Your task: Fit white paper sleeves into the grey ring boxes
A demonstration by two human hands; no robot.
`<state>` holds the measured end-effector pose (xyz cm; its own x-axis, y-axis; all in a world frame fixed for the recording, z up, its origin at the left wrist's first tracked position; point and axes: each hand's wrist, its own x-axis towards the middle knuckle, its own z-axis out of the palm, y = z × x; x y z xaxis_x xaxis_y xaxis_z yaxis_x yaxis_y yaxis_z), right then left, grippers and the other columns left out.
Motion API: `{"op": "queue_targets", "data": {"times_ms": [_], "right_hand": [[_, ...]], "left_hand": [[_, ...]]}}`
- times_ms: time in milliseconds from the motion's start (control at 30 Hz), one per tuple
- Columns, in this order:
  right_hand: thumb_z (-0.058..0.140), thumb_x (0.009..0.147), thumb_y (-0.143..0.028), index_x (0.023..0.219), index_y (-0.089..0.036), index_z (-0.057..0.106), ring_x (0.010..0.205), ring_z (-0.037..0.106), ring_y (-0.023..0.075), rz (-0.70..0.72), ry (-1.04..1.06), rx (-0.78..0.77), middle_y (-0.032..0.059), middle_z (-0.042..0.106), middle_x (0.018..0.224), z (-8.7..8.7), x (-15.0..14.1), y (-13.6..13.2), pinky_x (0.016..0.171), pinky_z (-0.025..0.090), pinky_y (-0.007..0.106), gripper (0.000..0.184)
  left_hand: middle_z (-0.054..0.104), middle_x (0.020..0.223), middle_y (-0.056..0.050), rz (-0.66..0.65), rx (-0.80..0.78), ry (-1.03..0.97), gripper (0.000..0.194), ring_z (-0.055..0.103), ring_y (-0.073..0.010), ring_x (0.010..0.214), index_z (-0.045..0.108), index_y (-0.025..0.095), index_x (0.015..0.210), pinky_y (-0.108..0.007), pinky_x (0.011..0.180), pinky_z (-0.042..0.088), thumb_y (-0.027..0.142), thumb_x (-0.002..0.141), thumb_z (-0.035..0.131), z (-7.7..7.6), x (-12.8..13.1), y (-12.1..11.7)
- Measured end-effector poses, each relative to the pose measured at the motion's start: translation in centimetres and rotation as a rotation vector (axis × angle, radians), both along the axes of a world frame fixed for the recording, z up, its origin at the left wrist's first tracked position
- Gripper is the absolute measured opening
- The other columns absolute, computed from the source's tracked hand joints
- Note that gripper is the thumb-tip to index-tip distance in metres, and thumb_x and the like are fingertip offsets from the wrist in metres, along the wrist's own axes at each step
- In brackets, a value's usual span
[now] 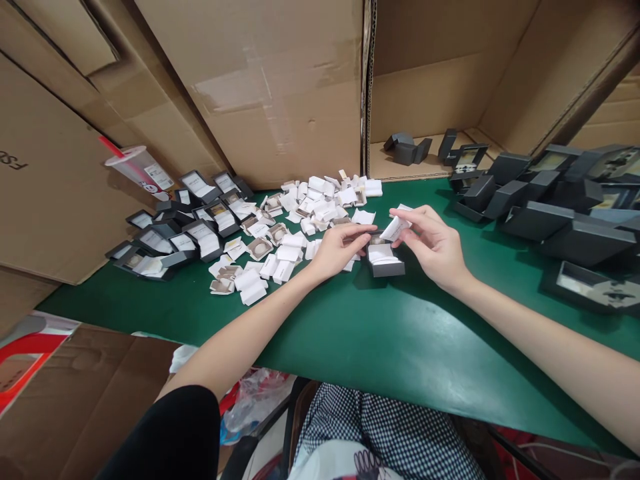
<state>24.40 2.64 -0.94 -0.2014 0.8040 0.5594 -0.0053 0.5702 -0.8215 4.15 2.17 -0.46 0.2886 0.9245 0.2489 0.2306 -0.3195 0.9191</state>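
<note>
A small open black box (385, 260) with a white lining sits on the green table (380, 333) between my hands. My left hand (337, 250) has its fingers pinched on the box's raised lid edge at the left. My right hand (433, 243) holds a small white folded card (395, 228) pinched between thumb and fingers just above the box. Left of my hands lies a heap of white card inserts (300, 227), some with round tan pieces in them.
Several open black boxes with white cards (185, 227) lie at the far left beside a tipped plastic cup with a red straw (140, 170). Closed and open dark boxes (560, 200) pile up at the right. Big cardboard cartons (280, 87) wall in the back.
</note>
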Motion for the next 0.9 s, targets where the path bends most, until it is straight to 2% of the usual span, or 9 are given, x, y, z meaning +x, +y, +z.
{"op": "queue_targets", "data": {"times_ms": [200,300,400,500,733,900], "right_hand": [[0.052,0.091,-0.023,0.125,-0.035,0.061,0.084,0.060,0.0168,-0.060,-0.028,0.099,0.0039,0.049,0.098,-0.05,0.08,-0.17,0.079,0.059,0.037,0.037],[0.048,0.092,-0.018,0.122,-0.036,0.063,0.088,0.060,0.0177,-0.111,-0.085,0.154,0.0038,0.049,0.094,0.03,0.15,-0.21,0.087,0.055,0.040,0.038],[0.048,0.089,-0.015,0.100,-0.031,0.072,0.084,0.058,0.0175,-0.139,-0.120,0.176,0.0039,0.048,0.092,0.18,0.19,-0.22,0.079,0.054,0.038,0.030],[0.051,0.086,-0.012,0.081,-0.025,0.071,0.084,0.055,0.0189,-0.161,-0.183,0.166,0.0034,0.048,0.085,0.19,0.20,-0.10,0.077,0.049,0.038,0.024],[0.057,0.087,-0.022,0.085,-0.022,0.065,0.087,0.055,0.0197,-0.113,-0.138,0.099,0.0042,0.053,0.090,0.01,0.09,0.20,0.071,0.048,0.033,0.008],[0.057,0.089,-0.034,0.084,-0.021,0.064,0.081,0.056,0.0191,-0.138,-0.186,0.035,0.0040,0.057,0.086,-0.06,-0.05,0.18,0.067,0.046,0.032,0.015]], "left_hand": [[0.067,0.110,-0.011,-0.005,-0.008,-0.015,0.036,0.064,-0.0101,0.068,0.070,0.014,0.113,-0.021,0.063,0.056,0.037,0.087,0.062,0.09,0.13,-0.05],[0.067,0.108,-0.011,0.010,-0.028,-0.014,0.035,0.064,-0.0110,0.069,0.070,0.015,0.114,-0.022,0.062,0.057,0.037,0.087,0.061,0.08,0.15,-0.09],[0.067,0.107,-0.010,0.011,-0.014,0.000,0.034,0.064,-0.0107,0.068,0.069,0.015,0.113,-0.022,0.063,0.057,0.035,0.087,0.061,0.16,0.13,-0.19],[0.067,0.104,-0.010,0.015,0.007,-0.011,0.033,0.063,-0.0098,0.065,0.070,0.013,0.111,-0.023,0.064,0.056,0.034,0.087,0.061,0.32,0.14,-0.29],[0.067,0.101,-0.010,0.025,0.002,-0.028,0.032,0.061,-0.0100,0.067,0.071,0.013,0.109,-0.024,0.065,0.057,0.035,0.087,0.061,0.37,0.17,-0.34],[0.067,0.103,-0.011,0.026,-0.001,-0.018,0.032,0.063,-0.0138,0.077,0.071,0.013,0.108,-0.025,0.067,0.057,0.034,0.087,0.059,0.63,0.20,-0.56]]}}
